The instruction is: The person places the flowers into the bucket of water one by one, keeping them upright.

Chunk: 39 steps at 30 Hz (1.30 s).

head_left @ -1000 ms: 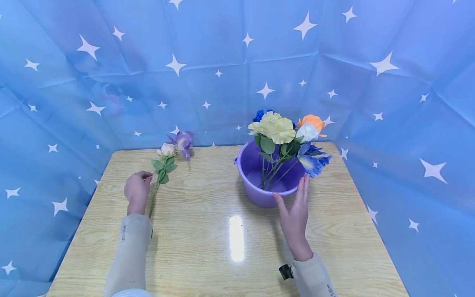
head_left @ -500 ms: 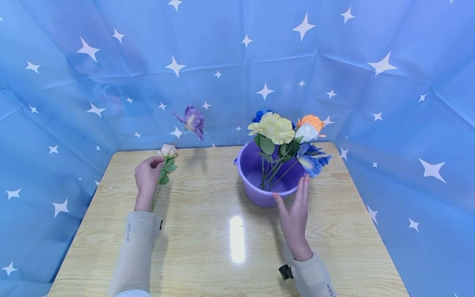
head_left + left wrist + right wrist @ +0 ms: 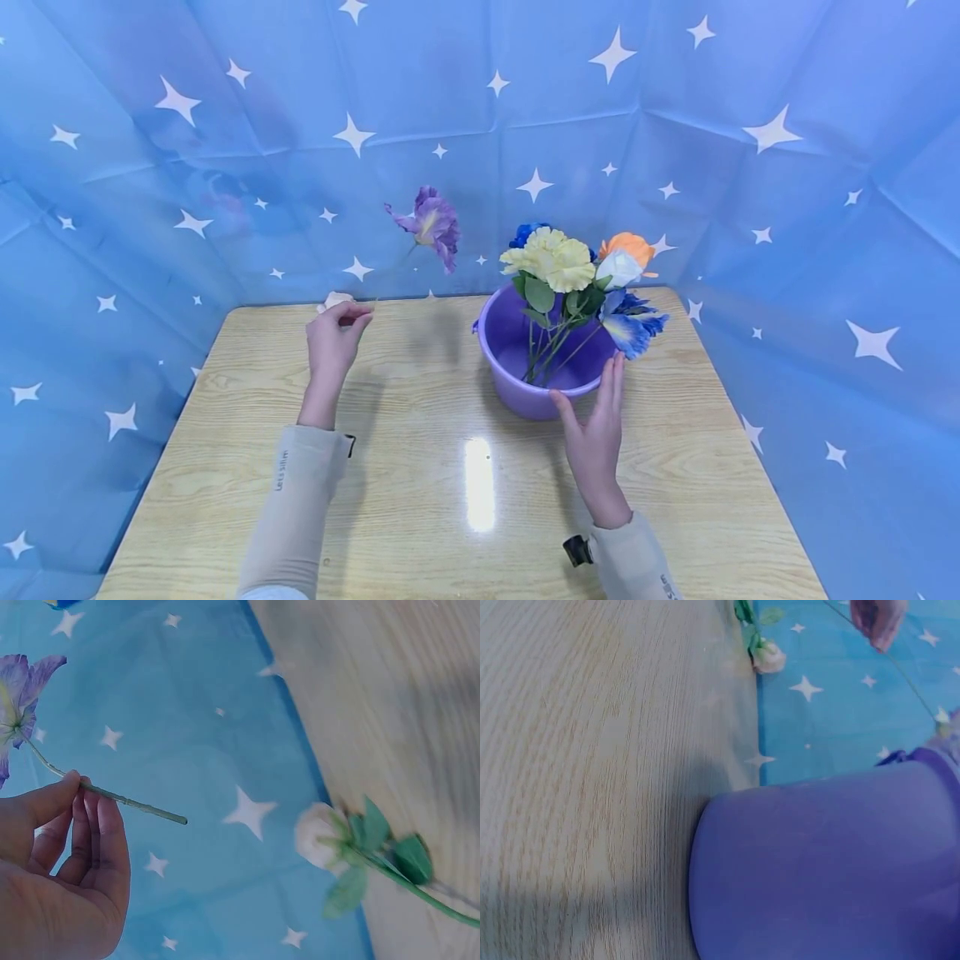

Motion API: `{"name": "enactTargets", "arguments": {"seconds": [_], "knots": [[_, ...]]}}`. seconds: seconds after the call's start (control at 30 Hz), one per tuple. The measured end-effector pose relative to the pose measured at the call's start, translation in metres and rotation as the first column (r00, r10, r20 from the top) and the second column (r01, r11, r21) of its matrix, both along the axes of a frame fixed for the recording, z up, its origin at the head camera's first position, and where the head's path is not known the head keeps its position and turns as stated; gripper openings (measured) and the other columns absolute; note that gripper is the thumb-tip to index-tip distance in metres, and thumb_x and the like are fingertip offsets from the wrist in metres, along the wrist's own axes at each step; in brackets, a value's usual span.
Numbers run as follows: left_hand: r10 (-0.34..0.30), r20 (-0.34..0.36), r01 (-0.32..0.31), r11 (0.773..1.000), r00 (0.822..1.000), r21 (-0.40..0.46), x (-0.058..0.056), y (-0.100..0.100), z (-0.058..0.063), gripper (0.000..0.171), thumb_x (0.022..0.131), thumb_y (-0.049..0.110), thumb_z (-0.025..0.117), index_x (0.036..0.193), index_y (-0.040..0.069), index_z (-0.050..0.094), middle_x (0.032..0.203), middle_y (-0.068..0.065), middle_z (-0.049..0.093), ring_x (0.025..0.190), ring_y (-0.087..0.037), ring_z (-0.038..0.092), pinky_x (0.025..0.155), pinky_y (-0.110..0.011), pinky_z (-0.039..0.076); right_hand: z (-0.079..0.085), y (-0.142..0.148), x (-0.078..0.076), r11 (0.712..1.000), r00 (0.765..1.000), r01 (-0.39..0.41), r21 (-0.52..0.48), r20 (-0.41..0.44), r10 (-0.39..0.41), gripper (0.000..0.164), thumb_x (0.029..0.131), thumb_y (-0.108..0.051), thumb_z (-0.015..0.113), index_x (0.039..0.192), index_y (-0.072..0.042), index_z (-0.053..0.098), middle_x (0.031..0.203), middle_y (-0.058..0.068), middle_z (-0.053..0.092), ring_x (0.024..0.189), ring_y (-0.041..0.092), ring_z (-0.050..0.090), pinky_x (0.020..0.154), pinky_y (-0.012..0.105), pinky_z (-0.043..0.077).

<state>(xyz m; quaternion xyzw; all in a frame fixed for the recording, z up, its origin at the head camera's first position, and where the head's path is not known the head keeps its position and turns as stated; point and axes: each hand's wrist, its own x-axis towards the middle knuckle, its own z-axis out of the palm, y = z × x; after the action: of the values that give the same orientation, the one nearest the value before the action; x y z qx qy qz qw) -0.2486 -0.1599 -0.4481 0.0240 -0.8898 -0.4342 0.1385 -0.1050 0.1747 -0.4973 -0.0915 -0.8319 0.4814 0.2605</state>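
Note:
My left hand (image 3: 330,346) pinches the thin green stem of a purple iris (image 3: 435,227) between thumb and fingertips, raised over the far left of the table. The left wrist view shows the stem's cut end (image 3: 161,813) sticking out past the fingers. A purple bucket (image 3: 525,402) stands upright right of centre. My right hand (image 3: 597,454) rests against its near side, fingers straight and thumb spread at the rim. Inside lean several flowers: a pale yellow one (image 3: 551,258), an orange one (image 3: 632,247), a white one (image 3: 619,269) and blue ones (image 3: 633,325).
A pale pink rose (image 3: 319,836) with green leaves lies on the wooden table (image 3: 420,500) at the far left, mostly hidden behind my left hand in the head view. A blue star-patterned cloth (image 3: 450,100) hangs behind the table and along its sides.
My left hand has lifted the purple iris off the table from beside the rose and carried it up and to the right. The right hand and the bucket stay in place.

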Motion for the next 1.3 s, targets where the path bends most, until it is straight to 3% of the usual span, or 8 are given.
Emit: {"name": "enactTargets", "arguments": {"seconds": [0.23,0.57,1.0,1.3], "knots": [[-0.082,-0.067,0.082,0.997,0.994,0.003,0.003,0.024,0.013,0.015,0.093,0.016,0.071,0.104,0.006,0.075,0.102,-0.015,0.075,0.095,-0.030,0.070,0.081,-0.044,0.059,0.000,0.000,0.000,1.000,1.000,0.000,0.006,-0.012,0.000,0.093,0.090,-0.023,0.075,0.158,-0.001,0.016,0.169,0.008,0.006,0.156,0.029,0.010,0.126,0.051,0.016],[-0.151,-0.059,0.153,0.988,0.987,0.025,0.006,0.057,0.027,0.016,0.095,0.020,0.070,0.104,0.009,0.075,0.104,-0.012,0.074,0.096,-0.027,0.070,0.081,-0.043,0.060,0.001,-0.001,0.000,1.000,1.000,0.003,-0.007,0.001,-0.003,0.093,0.089,-0.017,0.075,0.158,0.000,0.016,0.169,0.008,0.005,0.156,0.030,0.009,0.126,0.053,0.016],[-0.260,-0.163,0.274,0.959,0.952,0.072,0.007,0.102,0.044,0.014,0.093,0.016,0.071,0.101,0.005,0.075,0.098,-0.011,0.075,0.091,-0.024,0.070,0.077,-0.039,0.062,0.001,-0.001,0.000,1.000,1.000,0.008,-0.002,-0.004,-0.008,0.093,0.089,-0.022,0.076,0.158,0.000,0.016,0.169,0.007,0.006,0.156,0.029,0.009,0.125,0.052,0.016],[-0.318,-0.187,0.344,0.930,0.930,0.130,0.009,0.135,0.055,0.012,0.092,0.012,0.071,0.101,0.005,0.075,0.099,-0.011,0.075,0.091,-0.023,0.071,0.077,-0.033,0.062,-0.001,0.000,0.000,1.000,1.000,0.004,-0.006,-0.005,-0.004,0.093,0.090,-0.024,0.075,0.158,-0.001,0.016,0.170,0.006,0.006,0.156,0.028,0.009,0.125,0.052,0.017]]}}
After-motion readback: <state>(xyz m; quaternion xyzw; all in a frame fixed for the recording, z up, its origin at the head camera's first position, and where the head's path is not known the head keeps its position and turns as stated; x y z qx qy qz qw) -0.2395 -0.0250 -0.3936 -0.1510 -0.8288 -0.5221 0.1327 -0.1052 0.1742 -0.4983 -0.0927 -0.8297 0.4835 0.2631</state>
